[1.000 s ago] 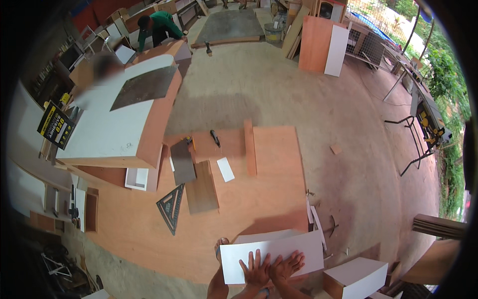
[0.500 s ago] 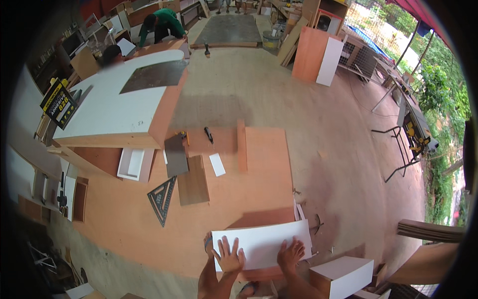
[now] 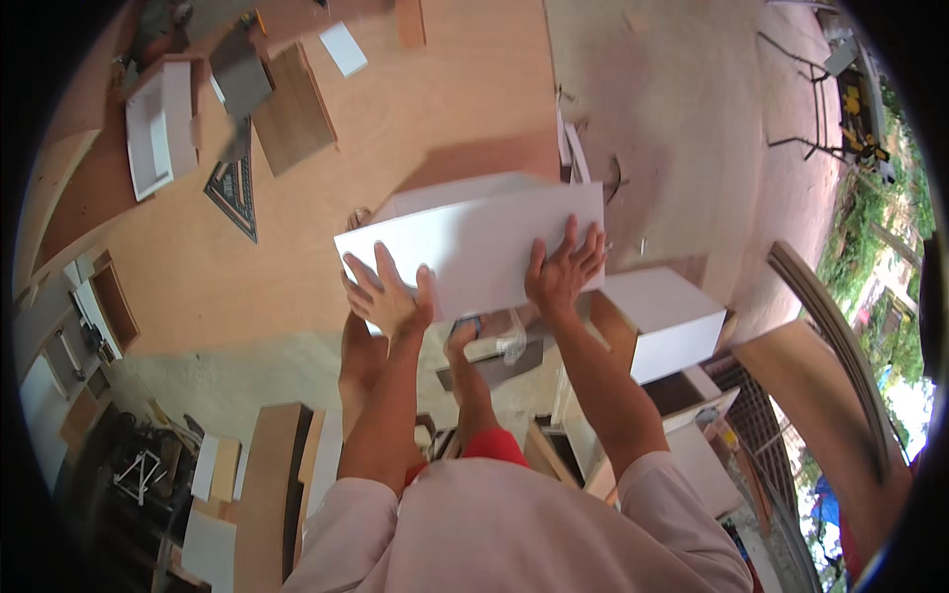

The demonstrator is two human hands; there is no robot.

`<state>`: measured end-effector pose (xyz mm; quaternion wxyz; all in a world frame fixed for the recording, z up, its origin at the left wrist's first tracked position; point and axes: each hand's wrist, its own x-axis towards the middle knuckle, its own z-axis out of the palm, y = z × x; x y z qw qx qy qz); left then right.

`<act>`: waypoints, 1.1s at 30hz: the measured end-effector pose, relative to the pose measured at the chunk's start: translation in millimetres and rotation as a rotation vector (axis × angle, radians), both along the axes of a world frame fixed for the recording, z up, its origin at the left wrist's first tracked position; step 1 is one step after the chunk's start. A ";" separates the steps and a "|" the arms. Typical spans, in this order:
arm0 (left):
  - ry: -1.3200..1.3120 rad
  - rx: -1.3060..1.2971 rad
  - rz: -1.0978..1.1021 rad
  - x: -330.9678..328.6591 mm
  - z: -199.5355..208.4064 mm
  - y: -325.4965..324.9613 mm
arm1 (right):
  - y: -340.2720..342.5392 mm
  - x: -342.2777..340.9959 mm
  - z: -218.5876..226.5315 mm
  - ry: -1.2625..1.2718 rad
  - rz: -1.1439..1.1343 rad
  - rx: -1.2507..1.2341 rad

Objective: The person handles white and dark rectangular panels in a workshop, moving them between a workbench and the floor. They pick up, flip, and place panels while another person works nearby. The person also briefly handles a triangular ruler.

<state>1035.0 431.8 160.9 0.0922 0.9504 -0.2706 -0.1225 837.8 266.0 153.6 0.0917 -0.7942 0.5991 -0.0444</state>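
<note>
A white box-like piece point(image 3: 474, 242) with a long flat face stands at the near edge of the plywood sheet. Beyond the face's far edge a second white surface shows. My left hand point(image 3: 393, 295) lies spread against the left part of the face. Near its right end rests my right hand point(image 3: 561, 269), fingers fanned out and flat on the white surface. Neither palm side shows. Close by on the right is another white box point(image 3: 662, 321) with a brown side.
The large plywood sheet point(image 3: 415, 119) carries a black triangular square point(image 3: 235, 198), a brown board point(image 3: 294, 109), a dark grey panel point(image 3: 239, 71) and a small white piece point(image 3: 343, 49). A white drawer point(image 3: 158, 128) lies at left. My bare foot and leg point(image 3: 470, 381) are below the box.
My view has tipped downward, bringing my shirt and legs into sight. The white piece now shows another white surface beyond its far edge. Both hands remain on it, with the right fingers more spread.
</note>
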 end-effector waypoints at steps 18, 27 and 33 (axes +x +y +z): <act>0.096 -0.161 0.462 86.1 -16.6 -61.4 | -99.9 35.2 -10.2 -0.059 -0.181 -0.060; -0.172 0.028 0.087 91.2 -33.1 -72.2 | -108.5 34.4 -5.9 0.034 -0.165 0.093; -0.110 -0.133 -0.378 36.5 -8.7 -153.2 | -117.9 45.3 -5.4 0.057 -0.161 0.096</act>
